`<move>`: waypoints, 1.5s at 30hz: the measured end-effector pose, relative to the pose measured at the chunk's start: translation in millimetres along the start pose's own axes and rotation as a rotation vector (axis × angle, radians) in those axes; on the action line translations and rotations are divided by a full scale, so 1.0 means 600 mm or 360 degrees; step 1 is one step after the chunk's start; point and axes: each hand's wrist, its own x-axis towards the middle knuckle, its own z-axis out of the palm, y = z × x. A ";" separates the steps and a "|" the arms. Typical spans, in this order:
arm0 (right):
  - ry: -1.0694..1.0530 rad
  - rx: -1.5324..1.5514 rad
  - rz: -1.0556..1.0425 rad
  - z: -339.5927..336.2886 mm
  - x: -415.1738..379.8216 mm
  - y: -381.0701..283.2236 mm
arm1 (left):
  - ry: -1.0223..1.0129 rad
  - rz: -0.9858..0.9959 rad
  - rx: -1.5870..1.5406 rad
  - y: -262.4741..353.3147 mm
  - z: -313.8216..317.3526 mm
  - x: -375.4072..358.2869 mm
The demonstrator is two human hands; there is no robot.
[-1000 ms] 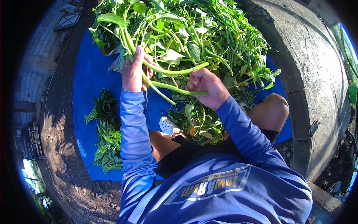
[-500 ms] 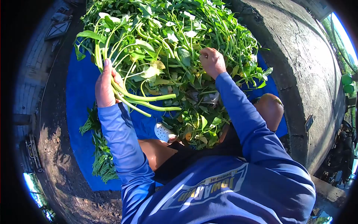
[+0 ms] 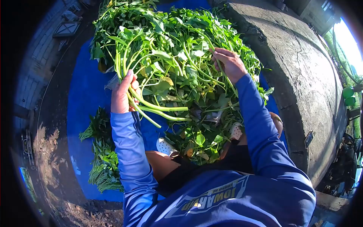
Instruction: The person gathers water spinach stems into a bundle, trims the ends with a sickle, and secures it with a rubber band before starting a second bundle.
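Note:
My left hand is closed around a small bunch of water spinach, its thick cut stems pointing right and its leaves upward. At the right, my right hand pinches a single long water spinach stem, which runs down past the wrist. Both hands are over the near side of a large heap of water spinach. Some yellowed leaves show among the green. Loose leaves and trimmings lie between my feet.
The heap lies on a blue tarp. Bundled greens rest on its left side. White perforated clogs are on my feet. A concrete ledge rises along the right, and bare soil borders the left.
My right hand has moved right and now grips a long stem drawn from the heap. My left hand has shifted slightly right and down, still holding its bunch. The view has tilted a little.

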 end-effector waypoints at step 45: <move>0.0073 -0.1843 -0.0230 0.115 0.291 0.110 | 0.0375 0.0344 0.0578 -0.010 0.034 -0.010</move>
